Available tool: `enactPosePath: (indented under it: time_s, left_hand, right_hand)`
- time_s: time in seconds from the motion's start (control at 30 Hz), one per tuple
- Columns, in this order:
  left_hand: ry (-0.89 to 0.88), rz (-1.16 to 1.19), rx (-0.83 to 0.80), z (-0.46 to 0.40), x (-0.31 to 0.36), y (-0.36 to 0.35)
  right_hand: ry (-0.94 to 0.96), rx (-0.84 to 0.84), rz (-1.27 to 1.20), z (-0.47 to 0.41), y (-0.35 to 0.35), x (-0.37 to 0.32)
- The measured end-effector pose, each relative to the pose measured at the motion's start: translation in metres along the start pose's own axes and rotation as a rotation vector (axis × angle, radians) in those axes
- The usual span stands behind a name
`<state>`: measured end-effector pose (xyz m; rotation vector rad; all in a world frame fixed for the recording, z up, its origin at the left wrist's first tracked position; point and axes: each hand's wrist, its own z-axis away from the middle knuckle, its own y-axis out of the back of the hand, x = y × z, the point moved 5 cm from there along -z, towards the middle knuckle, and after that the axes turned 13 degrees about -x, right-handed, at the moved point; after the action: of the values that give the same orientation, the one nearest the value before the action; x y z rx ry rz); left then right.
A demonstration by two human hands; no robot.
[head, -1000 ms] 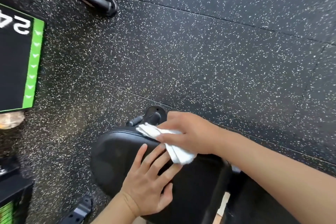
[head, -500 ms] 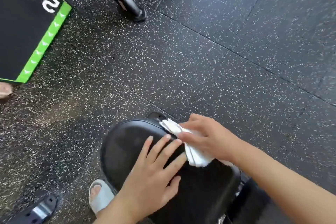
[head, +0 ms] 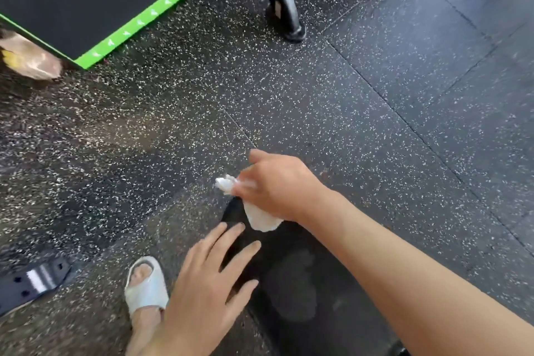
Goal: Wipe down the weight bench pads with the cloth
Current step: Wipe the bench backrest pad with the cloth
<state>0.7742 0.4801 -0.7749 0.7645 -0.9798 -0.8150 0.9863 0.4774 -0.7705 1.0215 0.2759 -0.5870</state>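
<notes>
The black weight bench pad (head: 291, 274) fills the lower middle of the head view, its near end running out of frame. My right hand (head: 274, 185) is shut on a crumpled white cloth (head: 257, 214) at the pad's far end, the cloth hanging from my fist onto the pad's edge. My left hand (head: 208, 286) hovers with fingers spread over the pad's left side, holding nothing; whether it touches the pad is unclear. The image is blurred by motion.
Black speckled rubber floor tiles (head: 375, 113) surround the bench. A black box with a green edge (head: 86, 9) stands at the upper left, a black equipment leg (head: 286, 11) at the top middle. My sandalled foot (head: 146, 289) is left of the pad, a black bracket (head: 31, 280) further left.
The camera has swung, so the pad now sits lower and more edge-on. My right hand with the cloth has moved toward the pad's far tip. My left hand has slid to the pad's left side.
</notes>
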Motion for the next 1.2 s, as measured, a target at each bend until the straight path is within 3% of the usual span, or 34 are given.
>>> enactPosePath:
  time_s: [0.17, 0.23, 0.37, 0.43, 0.57, 0.67, 0.83, 1.03, 1.2]
  left_hand:
    - [0.028, 0.084, 0.109, 0.019, -0.005, -0.016]
    - [0.023, 0.129, 0.118, 0.024, -0.005, -0.022]
    - [0.01, 0.213, 0.145, 0.025, -0.004, -0.026]
    - [0.008, 0.236, 0.145, 0.026, -0.003, -0.026]
    - [0.008, 0.264, 0.113, 0.028, -0.002, -0.021]
    - [-0.037, 0.309, 0.095, 0.026, -0.01, -0.012]
    - [-0.084, 0.342, 0.098, 0.029, -0.038, 0.007]
    - [-0.084, 0.4, 0.076, 0.037, -0.078, 0.027]
    - [-0.092, 0.418, 0.059, 0.039, -0.119, 0.052]
  right_hand:
    - [0.049, -0.03, 0.265, -0.019, -0.027, -0.072]
    - [0.056, -0.012, 0.215, -0.011, -0.024, -0.061]
    - [-0.324, 0.007, 0.07, 0.005, 0.005, 0.015]
    - [-0.427, 0.017, -0.046, 0.009, 0.005, 0.031]
    - [-0.288, 0.079, 0.09, -0.002, -0.005, -0.008]
    - [-0.179, 0.003, 0.267, -0.026, -0.014, -0.046]
    - [-0.197, -0.183, 0.383, -0.056, -0.03, -0.075]
    - [-0.258, -0.195, 0.455, -0.054, -0.039, -0.089]
    - [-0.117, -0.373, 0.619, -0.024, -0.076, -0.131]
